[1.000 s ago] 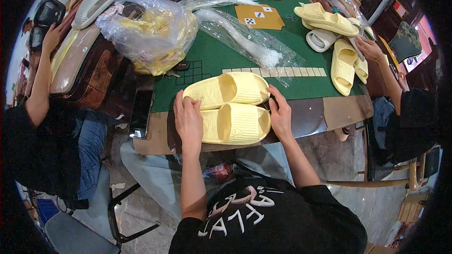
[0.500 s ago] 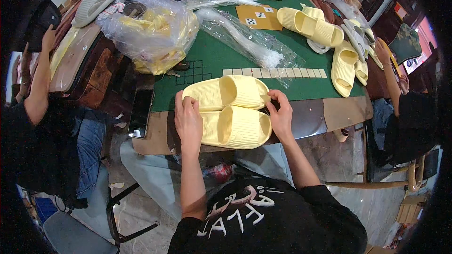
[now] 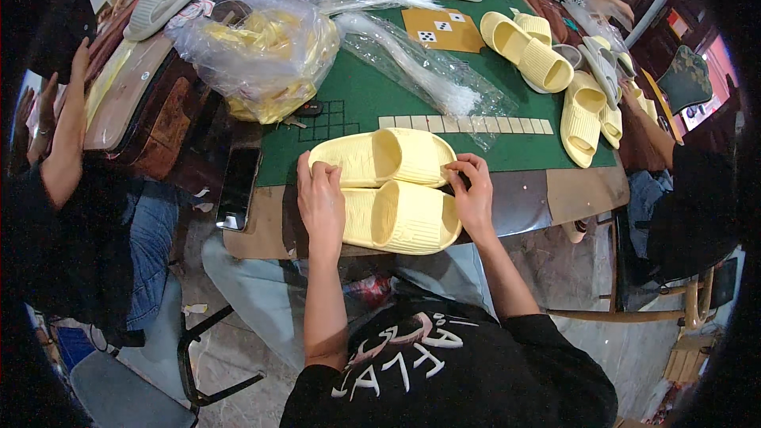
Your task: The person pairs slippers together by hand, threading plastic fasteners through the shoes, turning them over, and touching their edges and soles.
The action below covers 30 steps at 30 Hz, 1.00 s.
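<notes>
A pair of pale yellow slide slippers lies side by side before me, toes to the right: the far slipper (image 3: 424, 157) and the near slipper (image 3: 420, 218). My left hand (image 3: 320, 202) is closed over their heel ends, with its fingertips on the far one's footbed. At the toe end, my right hand (image 3: 473, 190) pinches the tip of the far slipper between thumb and fingers. The near slipper's toe lies close beside that hand. Part of each heel is hidden behind my left fingers.
Beyond lies a green mat (image 3: 365, 79) with a strip of pale squares (image 3: 468, 124), a clear bag of white ties (image 3: 444, 87) and a stuffed plastic bag (image 3: 261, 55). More yellow slippers (image 3: 583, 115) lie right, near a co-worker's hand (image 3: 634, 99). A phone (image 3: 238, 190) rests left.
My hands and the pair stay nearly in place. At the right, the co-worker's hand has moved in to the slippers, and a yellow slipper beyond my right hand has tilted.
</notes>
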{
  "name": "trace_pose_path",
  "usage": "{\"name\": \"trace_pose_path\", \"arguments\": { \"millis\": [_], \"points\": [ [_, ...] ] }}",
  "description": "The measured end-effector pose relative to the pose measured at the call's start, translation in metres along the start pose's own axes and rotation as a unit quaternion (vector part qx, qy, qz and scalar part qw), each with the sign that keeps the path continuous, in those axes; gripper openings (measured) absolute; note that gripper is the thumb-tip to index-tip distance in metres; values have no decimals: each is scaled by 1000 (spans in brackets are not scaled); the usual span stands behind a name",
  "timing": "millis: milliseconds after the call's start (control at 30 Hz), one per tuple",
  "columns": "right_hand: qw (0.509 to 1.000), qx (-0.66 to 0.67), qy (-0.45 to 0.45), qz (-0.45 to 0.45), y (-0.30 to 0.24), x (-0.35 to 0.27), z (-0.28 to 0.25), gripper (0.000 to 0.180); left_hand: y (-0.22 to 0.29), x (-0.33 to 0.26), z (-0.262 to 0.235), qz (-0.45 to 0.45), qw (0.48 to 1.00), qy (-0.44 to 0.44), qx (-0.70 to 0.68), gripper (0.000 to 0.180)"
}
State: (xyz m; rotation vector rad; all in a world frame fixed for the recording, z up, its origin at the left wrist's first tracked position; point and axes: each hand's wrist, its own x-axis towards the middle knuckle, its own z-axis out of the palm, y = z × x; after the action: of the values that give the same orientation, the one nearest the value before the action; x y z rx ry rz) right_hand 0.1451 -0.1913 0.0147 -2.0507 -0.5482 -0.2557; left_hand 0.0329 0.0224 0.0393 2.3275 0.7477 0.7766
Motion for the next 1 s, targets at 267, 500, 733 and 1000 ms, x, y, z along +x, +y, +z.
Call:
{"name": "trace_pose_path", "arguments": {
  "millis": [267, 500, 733, 1000],
  "points": [
    [994, 1, -51, -93, -7, 0, -5, 22, -5, -1, -1, 19, 1000, 1, 8, 17],
    [992, 38, -75, -97, -5, 0, -11, 26, -7, -1, -3, 34, 999, 0, 40, 20],
    [992, 58, -94, -59, -19, -4, -14, 47, -6, -2, -1, 16, 1000, 1, 21, 21],
    [958, 173, -228, -23, -14, 0, -27, 58, -11, -2, 0, -13, 1000, -1, 6, 19]
  ]
}}
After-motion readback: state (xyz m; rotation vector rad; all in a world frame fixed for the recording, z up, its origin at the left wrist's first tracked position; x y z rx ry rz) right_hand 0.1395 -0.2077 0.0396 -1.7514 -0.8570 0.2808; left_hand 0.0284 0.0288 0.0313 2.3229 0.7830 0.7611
